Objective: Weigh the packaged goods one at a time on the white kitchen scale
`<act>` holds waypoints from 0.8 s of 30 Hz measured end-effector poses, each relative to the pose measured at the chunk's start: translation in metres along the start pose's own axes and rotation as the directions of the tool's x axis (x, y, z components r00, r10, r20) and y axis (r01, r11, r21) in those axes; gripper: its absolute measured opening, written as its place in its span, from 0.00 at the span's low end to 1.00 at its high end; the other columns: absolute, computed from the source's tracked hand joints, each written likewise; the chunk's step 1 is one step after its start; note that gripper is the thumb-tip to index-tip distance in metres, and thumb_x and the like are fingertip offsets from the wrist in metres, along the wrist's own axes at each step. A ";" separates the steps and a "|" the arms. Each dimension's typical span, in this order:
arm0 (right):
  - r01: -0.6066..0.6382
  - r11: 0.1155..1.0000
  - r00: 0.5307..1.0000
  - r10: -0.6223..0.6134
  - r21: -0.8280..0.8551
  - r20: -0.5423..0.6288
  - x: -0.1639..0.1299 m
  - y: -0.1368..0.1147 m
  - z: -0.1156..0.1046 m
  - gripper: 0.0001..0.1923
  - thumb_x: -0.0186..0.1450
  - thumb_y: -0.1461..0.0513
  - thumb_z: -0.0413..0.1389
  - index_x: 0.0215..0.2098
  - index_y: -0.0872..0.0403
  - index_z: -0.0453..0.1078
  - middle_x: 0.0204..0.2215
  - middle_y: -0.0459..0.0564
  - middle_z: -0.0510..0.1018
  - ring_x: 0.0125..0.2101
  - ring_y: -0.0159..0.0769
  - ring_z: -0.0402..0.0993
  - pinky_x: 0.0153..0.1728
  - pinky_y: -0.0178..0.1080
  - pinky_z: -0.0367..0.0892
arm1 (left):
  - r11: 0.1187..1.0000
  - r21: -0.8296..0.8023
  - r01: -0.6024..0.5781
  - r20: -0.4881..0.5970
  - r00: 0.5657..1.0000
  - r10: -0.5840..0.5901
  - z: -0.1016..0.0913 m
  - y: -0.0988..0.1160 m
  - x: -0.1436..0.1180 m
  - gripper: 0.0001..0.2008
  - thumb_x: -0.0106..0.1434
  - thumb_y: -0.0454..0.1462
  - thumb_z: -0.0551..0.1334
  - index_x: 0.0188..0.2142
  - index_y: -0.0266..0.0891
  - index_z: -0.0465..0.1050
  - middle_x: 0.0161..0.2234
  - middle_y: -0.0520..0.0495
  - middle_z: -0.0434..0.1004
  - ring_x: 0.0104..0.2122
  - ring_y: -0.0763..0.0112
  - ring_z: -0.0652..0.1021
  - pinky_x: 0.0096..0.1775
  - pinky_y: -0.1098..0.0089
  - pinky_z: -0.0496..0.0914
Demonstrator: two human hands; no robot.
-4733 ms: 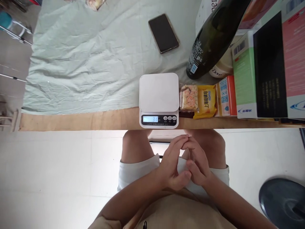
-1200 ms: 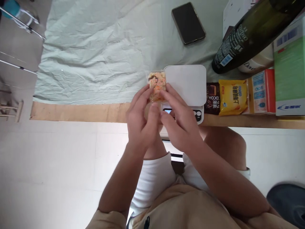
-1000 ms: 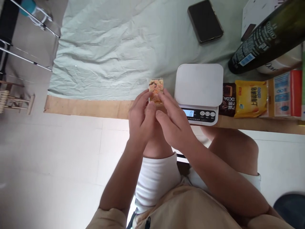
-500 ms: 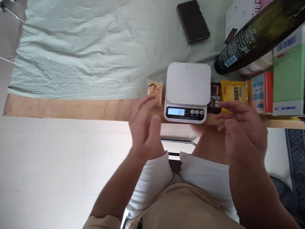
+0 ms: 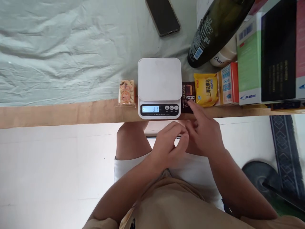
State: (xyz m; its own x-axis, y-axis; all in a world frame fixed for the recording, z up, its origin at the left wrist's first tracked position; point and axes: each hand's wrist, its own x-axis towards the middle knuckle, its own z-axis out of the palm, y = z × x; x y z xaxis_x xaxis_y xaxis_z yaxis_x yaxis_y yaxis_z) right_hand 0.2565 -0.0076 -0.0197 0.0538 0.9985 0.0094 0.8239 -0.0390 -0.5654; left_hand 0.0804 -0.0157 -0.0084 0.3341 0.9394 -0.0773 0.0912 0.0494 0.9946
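Note:
A white kitchen scale (image 5: 159, 83) sits at the table's front edge with a bare platform, and its lit display reads 31. A clear-wrapped snack pack (image 5: 126, 92) lies just left of it. Right of the scale lie a dark brown cocoa pack (image 5: 187, 94) and a yellow snack pack (image 5: 206, 89). My right hand (image 5: 205, 133) points its index finger onto the cocoa pack's lower edge, the other fingers curled. My left hand (image 5: 169, 145) hovers below the table edge with fingers loosely bent, holding nothing.
A dark green bottle (image 5: 212, 28) leans over a white Dove jar (image 5: 225, 54). Boxes (image 5: 249, 60) stand stacked at the right. A black phone (image 5: 162, 16) lies on the pale green cloth (image 5: 62, 54). The bare wooden table edge (image 5: 59, 113) runs in front. A dark round base (image 5: 262, 176) rests on the floor.
Both hands set the clear-wrapped pack down left of the scale and let go. My right hand moved right onto the cocoa pack; my left hand dropped back toward my lap.

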 end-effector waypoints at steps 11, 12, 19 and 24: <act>-0.078 0.973 0.968 0.126 0.217 -0.217 -0.050 0.014 0.007 0.18 0.70 0.57 0.61 0.55 0.49 0.82 0.53 0.57 0.85 0.30 0.32 0.79 0.33 0.41 0.82 | 0.890 -0.236 0.390 0.050 0.920 -0.390 0.031 -0.037 0.010 0.19 0.73 0.52 0.63 0.43 0.39 0.76 0.39 0.44 0.84 0.34 0.70 0.79 0.39 0.69 0.77; -0.130 0.955 0.966 0.182 0.268 -0.182 -0.050 0.017 0.007 0.19 0.70 0.55 0.62 0.56 0.50 0.81 0.52 0.57 0.85 0.29 0.32 0.78 0.33 0.41 0.82 | 0.893 -0.239 0.382 0.050 0.923 -0.382 0.032 -0.036 0.009 0.19 0.73 0.53 0.63 0.42 0.39 0.76 0.38 0.44 0.84 0.34 0.70 0.78 0.38 0.69 0.76; -0.166 0.817 0.928 0.320 0.552 -0.194 -0.061 0.016 0.008 0.15 0.69 0.52 0.67 0.49 0.50 0.78 0.38 0.49 0.84 0.33 0.33 0.83 0.31 0.34 0.79 | 0.944 -0.105 0.312 0.088 0.949 -0.303 0.021 -0.012 -0.012 0.15 0.71 0.48 0.63 0.33 0.41 0.74 0.28 0.49 0.79 0.29 0.70 0.75 0.34 0.68 0.69; 0.061 0.807 0.937 0.156 0.587 -0.313 -0.027 -0.021 0.010 0.13 0.71 0.54 0.65 0.51 0.47 0.74 0.39 0.48 0.83 0.33 0.33 0.81 0.31 0.36 0.77 | 0.993 0.107 0.046 -0.136 0.990 -0.031 -0.012 0.012 -0.004 0.14 0.72 0.46 0.65 0.49 0.41 0.81 0.39 0.44 0.88 0.36 0.65 0.81 0.41 0.65 0.77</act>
State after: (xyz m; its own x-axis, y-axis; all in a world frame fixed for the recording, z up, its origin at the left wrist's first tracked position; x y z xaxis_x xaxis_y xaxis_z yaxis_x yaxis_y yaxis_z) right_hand 0.2321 -0.0336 -0.0161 0.3560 0.9173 0.1786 0.3370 0.0523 -0.9401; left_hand 0.0692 -0.0145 0.0044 0.2001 0.9749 -0.0981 0.2065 0.0559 0.9769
